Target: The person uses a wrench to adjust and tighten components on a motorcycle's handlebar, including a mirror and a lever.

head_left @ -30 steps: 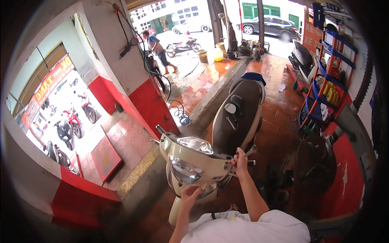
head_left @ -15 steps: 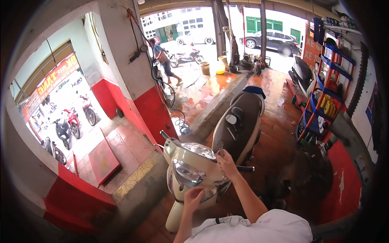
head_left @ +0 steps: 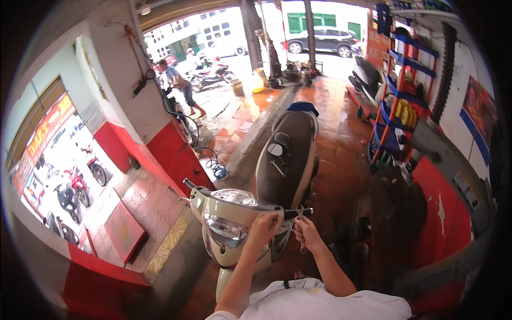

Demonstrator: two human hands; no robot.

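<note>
A cream scooter stands in front of me, its headlight and handlebar facing me. My right hand is closed around a metal wrench, held upright beside the right handlebar grip and brake lever. My left hand is at the right side of the headlight cover, near the lever's base. Its fingers are bent together there, and what they hold, if anything, is hidden. On the dark seat lie another wrench and a pair of rear-view mirrors.
A blue and orange shelf rack with bottles stands at the right wall, near a grey machine arm. A coiled blue hose lies left of the scooter. Another person walks by the entrance, near buckets.
My right hand has lowered the wrench from above the handlebar to beside the right grip. My left hand has risen from below the headlight to the cover's right side. The view has swung right.
</note>
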